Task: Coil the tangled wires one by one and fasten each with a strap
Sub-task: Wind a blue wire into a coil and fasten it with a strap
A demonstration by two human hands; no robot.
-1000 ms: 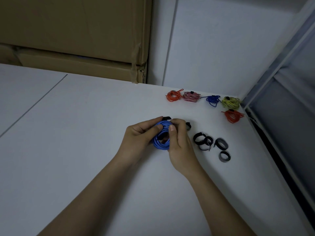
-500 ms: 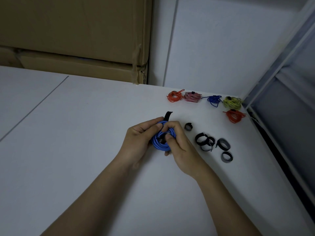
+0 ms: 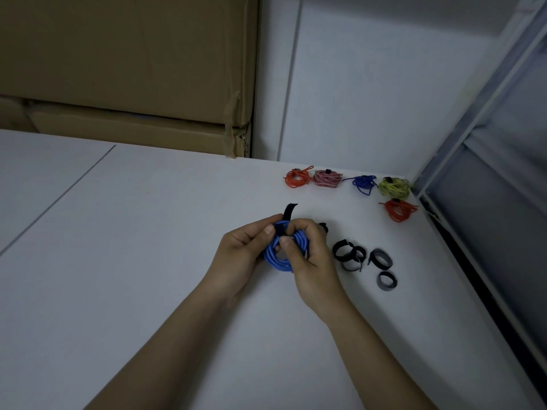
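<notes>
Hands (image 3: 245, 255) (image 3: 307, 258) both pinching blue wire coil (image 3: 273, 257), black strap (image 3: 288, 213) upright

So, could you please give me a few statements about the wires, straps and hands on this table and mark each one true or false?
1. Both hands, left hand and right hand, hold the blue coil. True.
2. A black strap sticks up from behind the coil. True.
3. The coil lies flat on the table with nobody touching it. False: it is gripped in both hands.
4. Five bundled wires lie near the far right corner, among them a yellow bundle. True.
5. The spare straps lie left of the hands. False: they lie to the right.
</notes>
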